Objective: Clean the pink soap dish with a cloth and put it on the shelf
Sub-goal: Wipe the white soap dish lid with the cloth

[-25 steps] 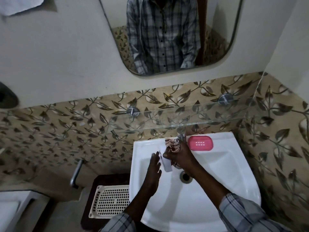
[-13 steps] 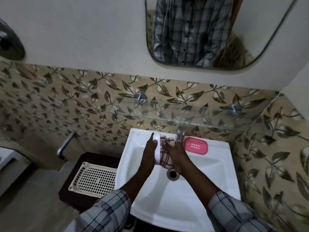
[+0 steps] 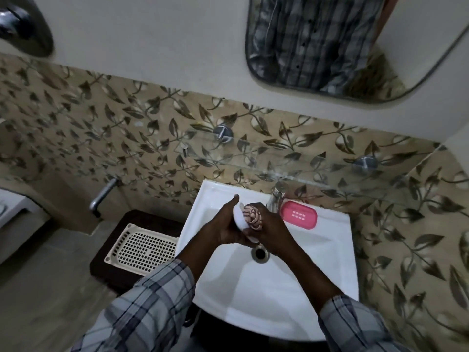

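The pink soap dish [image 3: 299, 218] lies untouched on the basin rim [image 3: 335, 240], just beyond the right hand [image 3: 270, 231] and beside the tap [image 3: 275, 199]. The right hand grips the bunched cloth [image 3: 253, 215], rubbing a white piece [image 3: 238, 217] gripped by the left hand [image 3: 220, 226] over the bowl, probably so drips fall inside. The glass shelf [image 3: 304, 171] runs above both hands.

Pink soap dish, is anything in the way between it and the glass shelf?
Nothing visible is. The pink soap dish sits on the rim of the sink, with the glass shelf just above it. The tap stands beside it, to its left, not between them.
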The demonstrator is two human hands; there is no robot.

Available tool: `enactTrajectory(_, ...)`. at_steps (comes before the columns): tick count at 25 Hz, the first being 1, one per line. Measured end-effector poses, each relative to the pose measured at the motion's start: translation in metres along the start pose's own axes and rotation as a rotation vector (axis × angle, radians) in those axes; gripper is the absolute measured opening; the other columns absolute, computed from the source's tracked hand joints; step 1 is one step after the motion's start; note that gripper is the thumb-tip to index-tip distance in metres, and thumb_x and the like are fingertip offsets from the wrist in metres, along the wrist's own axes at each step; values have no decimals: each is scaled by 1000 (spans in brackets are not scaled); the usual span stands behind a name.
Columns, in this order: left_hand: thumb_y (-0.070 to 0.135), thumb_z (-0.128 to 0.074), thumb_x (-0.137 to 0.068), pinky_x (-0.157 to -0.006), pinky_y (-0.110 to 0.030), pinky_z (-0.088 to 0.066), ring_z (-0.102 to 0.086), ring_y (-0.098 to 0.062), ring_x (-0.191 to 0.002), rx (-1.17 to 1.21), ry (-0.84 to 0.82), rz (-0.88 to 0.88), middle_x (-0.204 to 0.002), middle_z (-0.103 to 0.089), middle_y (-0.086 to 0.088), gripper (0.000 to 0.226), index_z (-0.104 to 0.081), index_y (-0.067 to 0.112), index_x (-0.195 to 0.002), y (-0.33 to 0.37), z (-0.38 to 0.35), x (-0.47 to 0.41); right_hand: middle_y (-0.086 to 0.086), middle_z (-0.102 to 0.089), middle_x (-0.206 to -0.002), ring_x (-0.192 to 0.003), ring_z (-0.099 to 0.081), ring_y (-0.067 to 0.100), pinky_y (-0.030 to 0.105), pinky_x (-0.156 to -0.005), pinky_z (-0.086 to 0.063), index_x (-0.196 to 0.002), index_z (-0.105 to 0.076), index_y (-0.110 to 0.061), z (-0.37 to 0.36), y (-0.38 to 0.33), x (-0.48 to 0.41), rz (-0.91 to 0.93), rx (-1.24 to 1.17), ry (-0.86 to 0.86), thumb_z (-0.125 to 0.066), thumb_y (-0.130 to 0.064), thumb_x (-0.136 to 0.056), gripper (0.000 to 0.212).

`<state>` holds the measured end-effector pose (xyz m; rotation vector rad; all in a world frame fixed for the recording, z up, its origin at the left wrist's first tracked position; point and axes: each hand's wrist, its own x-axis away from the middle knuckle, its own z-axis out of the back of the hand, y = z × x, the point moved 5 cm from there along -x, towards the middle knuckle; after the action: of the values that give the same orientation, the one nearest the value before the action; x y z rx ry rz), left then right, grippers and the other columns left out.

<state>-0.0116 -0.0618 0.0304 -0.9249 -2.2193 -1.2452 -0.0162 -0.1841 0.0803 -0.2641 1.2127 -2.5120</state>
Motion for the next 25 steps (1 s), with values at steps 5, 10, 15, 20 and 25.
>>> enactTrajectory(5,41,-47,-78,-50,-30,-54,-66,-30,-60,-82,245,-290,-75,-67,-16,37,-67,10,-80,10,-16,-10,-2,-69,-106,-92,-67,16,37,-80,-57,-123,-53,-21,0,-3,5,-171,-506,112,-82,-3,-72,62)
enactTrajectory(10,50,-43,-93,-110,-39,-42,-47,-24,-139,-444,231,-823,-151,-47,-10,70,-32,17,-154,4,-12,-1,20,-72,-104,-95,-70,34,49,-91,-56,-109,-66,-2,5,5,1,-420,-1005,259,-76,1,-79,31)
enactTrajectory(15,55,-44,-95,-115,-18,-30,-18,-10,-153,-708,-24,-895,-167,-10,6,79,-4,28,-158,7,-13,5,20,-73,-98,-88,-70,33,38,-76,-59,-109,-65,6,18,12,-4,-395,-996,256,-72,14,-74,37)
enactTrajectory(20,77,-37,-88,-83,-39,-58,-74,-27,-95,-117,162,-328,-101,-77,-9,75,-67,14,-116,9,-26,-4,6,-69,-113,-103,-67,20,33,-89,-56,-126,-53,-12,6,8,2,-300,-532,178,-81,5,-70,65)
enactTrajectory(25,75,-21,-91,-75,-33,-60,-75,-25,-97,20,127,-237,-109,-77,-15,83,-67,11,-117,5,-26,-9,29,-65,-116,-105,-65,40,50,-98,-50,-120,-58,11,13,15,6,-410,-1205,267,-58,23,-78,43)
